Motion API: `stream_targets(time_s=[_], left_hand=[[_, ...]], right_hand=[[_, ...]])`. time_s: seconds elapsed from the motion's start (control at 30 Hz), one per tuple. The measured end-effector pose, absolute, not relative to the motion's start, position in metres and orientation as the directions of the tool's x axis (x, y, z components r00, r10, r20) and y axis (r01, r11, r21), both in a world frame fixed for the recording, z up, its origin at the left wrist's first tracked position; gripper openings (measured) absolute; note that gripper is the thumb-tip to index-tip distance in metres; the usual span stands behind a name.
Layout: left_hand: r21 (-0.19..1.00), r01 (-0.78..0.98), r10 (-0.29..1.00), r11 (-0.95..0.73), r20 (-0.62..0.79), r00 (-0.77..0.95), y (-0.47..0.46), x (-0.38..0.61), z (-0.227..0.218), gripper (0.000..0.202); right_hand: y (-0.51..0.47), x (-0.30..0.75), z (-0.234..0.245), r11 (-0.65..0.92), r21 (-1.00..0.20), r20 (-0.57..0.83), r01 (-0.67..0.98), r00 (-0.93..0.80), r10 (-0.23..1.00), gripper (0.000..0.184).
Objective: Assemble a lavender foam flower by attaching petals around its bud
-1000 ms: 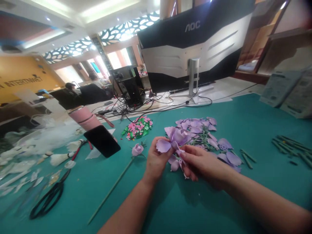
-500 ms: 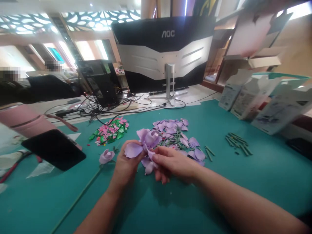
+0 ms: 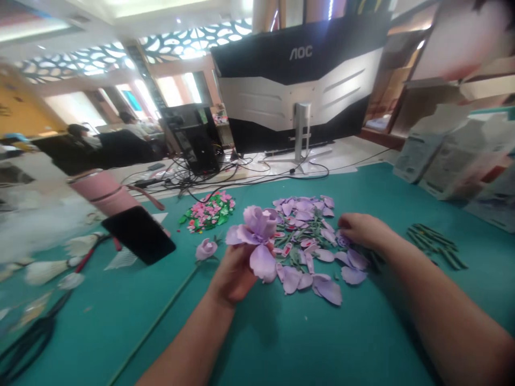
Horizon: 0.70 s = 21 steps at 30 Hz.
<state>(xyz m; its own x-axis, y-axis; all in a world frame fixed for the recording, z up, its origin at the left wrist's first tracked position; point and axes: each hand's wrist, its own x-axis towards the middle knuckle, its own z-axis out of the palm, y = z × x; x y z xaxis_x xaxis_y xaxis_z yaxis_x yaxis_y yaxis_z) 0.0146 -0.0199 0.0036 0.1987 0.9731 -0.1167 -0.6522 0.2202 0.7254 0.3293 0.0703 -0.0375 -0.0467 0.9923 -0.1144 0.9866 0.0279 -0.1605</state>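
My left hand [image 3: 237, 273] is closed around the underside of an artificial purple flower [image 3: 257, 225], its petals spread outward and its centre cupped. My right hand [image 3: 364, 230] has reached to the right side of a pile of loose purple petals [image 3: 303, 206] mixed with green pieces. Its fingers are curled together over a dotted purple piece [image 3: 343, 240]; whether they grip it is hidden. Left of my left hand lies a finished-looking flower [image 3: 206, 249] on a long green stem [image 3: 159, 319].
A phone [image 3: 139, 236] leans against a pink tumbler [image 3: 104, 193]. Black-handled scissors [image 3: 30, 343] lie at left. Small pink flowers [image 3: 209, 209] are heaped behind. Green stem pieces [image 3: 436, 246] and white boxes [image 3: 454, 150] stand right. A monitor [image 3: 298, 86] rises at the back.
My right hand has let go of the flower and moved right to the petal pile. My left hand keeps the flower, now turned with a petal hanging forward. The view has swung left.
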Motion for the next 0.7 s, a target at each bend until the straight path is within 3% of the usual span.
stream_targets(time_s=[0.1,0.2,0.37,0.53,0.7], left_hand=[[0.709,-0.664,0.968,0.236,-0.111,0.225,-0.02,0.014,0.001,0.055],[0.705,-0.665,0.965,0.246,-0.11,0.24,-0.02,0.013,-0.003,0.056],[0.707,-0.661,0.961,0.251,-0.103,0.255,-0.019,0.011,-0.009,0.046],[0.724,-0.642,0.958,0.252,-0.094,0.271,-0.017,0.01,-0.01,0.039],[0.721,-0.644,0.963,0.256,-0.132,0.235,-0.014,0.009,-0.011,0.042]], right_hand=[[0.074,0.33,-0.048,0.025,-0.184,-0.105,0.983,-0.045,0.993,0.027],[0.073,0.328,-0.044,0.041,-0.221,0.046,0.974,-0.031,0.998,0.034],[0.06,0.307,-0.024,0.201,-0.473,0.253,0.858,-0.087,0.964,0.032],[0.034,0.267,-0.006,0.186,-0.819,0.125,0.543,-0.147,0.981,0.02],[0.008,0.239,0.006,0.262,-0.867,0.151,0.423,-0.278,0.949,0.022]])
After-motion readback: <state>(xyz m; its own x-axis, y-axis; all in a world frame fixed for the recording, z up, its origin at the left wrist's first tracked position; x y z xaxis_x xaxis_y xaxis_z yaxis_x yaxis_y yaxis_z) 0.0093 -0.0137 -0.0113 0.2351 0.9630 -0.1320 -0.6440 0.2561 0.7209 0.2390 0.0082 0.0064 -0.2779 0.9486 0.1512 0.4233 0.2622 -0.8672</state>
